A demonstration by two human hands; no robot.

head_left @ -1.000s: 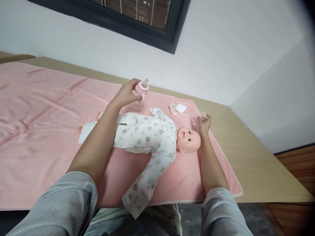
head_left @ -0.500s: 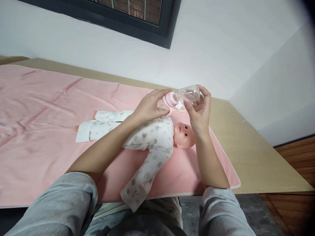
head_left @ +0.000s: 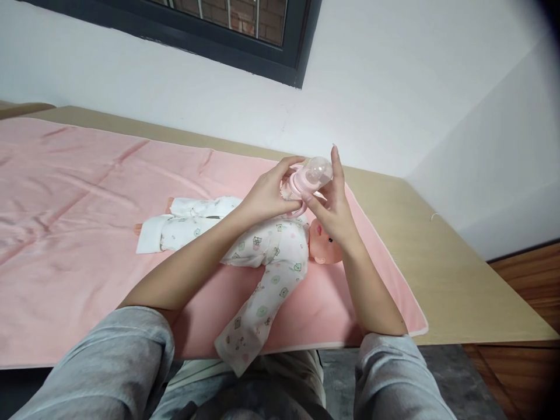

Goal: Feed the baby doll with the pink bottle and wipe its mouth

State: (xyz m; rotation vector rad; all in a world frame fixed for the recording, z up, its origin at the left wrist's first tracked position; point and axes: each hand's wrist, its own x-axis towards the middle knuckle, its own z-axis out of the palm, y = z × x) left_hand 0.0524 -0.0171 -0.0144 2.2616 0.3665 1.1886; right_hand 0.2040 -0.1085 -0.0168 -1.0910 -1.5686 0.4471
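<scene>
My left hand (head_left: 271, 189) is closed around a baby bottle (head_left: 299, 183) with a pink collar and pink handles, held above the doll's chest. A clear domed cap (head_left: 318, 170) sits over the bottle's teat end, pointing up and right. My right hand (head_left: 331, 207) is at the cap, its thumb against the cap's base near the collar and its index finger stretched upward; its other fingers are partly hidden behind. Below lies a baby doll (head_left: 266, 239) on its back in a white patterned outfit, its head partly covered by my right hand.
A pink blanket (head_left: 87, 233) with some creases lies under the doll on a wooden table (head_left: 420, 245). A white wall (head_left: 359, 87) with a dark window frame (head_left: 289, 64) stands behind. One sleeve of the outfit (head_left: 238, 344) hangs over the table's front edge.
My right hand has moved left and brought the clear cap down over the bottle's teat. Its index finger has straightened upward. My left hand has stayed nearly in place with the bottle.
</scene>
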